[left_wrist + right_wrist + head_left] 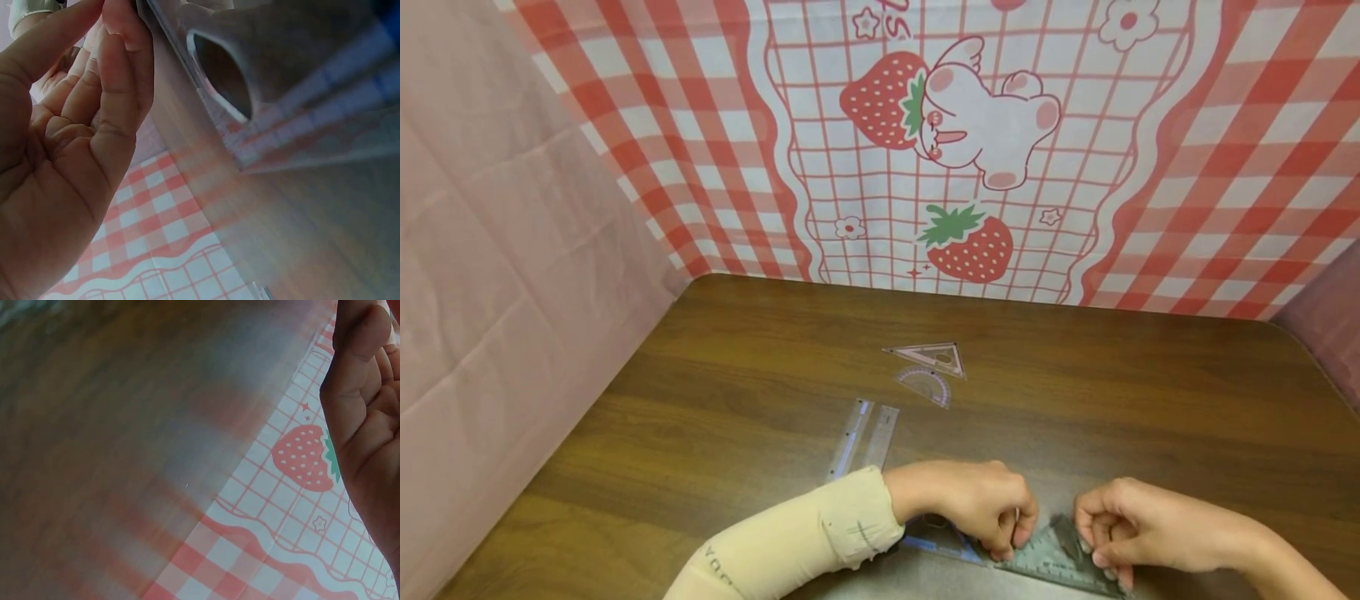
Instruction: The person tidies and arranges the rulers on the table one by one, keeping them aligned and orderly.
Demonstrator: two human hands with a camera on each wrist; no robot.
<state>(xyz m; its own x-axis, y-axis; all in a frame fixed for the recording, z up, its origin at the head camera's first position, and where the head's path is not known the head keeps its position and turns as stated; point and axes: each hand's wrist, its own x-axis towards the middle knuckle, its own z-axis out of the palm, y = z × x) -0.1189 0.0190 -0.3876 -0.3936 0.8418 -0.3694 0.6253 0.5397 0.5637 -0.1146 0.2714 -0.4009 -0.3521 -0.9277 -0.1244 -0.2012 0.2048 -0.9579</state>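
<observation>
A grey-green set square [1048,560] with scale marks lies at the front of the table between the two hands. My left hand [973,504] pinches its left tip with curled fingers. At its other end, my right hand [1157,529] grips the right corner between thumb and fingers. A clear set square with blue stripes [943,546] lies beside the left hand, partly hidden under that wrist. In the left wrist view, this blue-striped set square [325,94] looms close, with a cut-out in it. The right wrist view shows the hand's edge but not the grey-green set square.
A clear ruler with a blue stripe [850,442] lies beyond the left forearm, its near end covered by the sleeve. Farther back are a clear protractor [927,383] and a small pink-marked set square [936,357]. A strawberry-print cloth [865,183] hangs behind the brown table [737,350].
</observation>
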